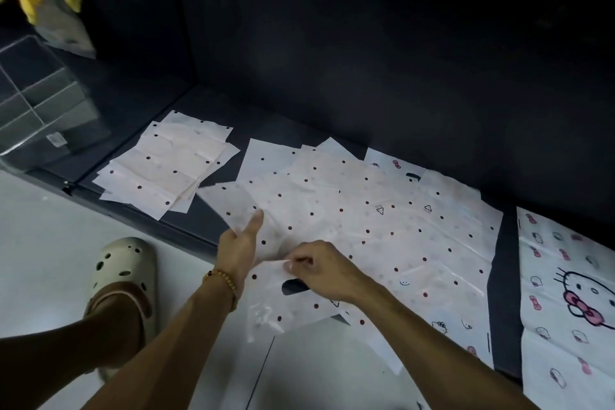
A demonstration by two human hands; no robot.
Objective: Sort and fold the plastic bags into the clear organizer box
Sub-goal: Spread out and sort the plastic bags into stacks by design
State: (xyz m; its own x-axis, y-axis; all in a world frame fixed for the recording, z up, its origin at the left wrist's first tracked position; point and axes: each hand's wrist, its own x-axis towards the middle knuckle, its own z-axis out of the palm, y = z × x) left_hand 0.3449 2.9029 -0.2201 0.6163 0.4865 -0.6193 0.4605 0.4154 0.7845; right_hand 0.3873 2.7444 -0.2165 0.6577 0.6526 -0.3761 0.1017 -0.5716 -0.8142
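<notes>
1. Right now your right hand (319, 271) pinches the top edge of a dotted plastic bag (283, 306) at the dark surface's (332, 116) front edge, the bag hanging over it.
2. Your left hand (239, 243) lies flat with fingers straight, touching another dotted bag (233, 206) just beside.
3. More bags spread (382, 220) toward the right edge; a neat stack (166, 163) lies left.
4. The clear organizer box (36, 103) stands at the far left corner.
</notes>
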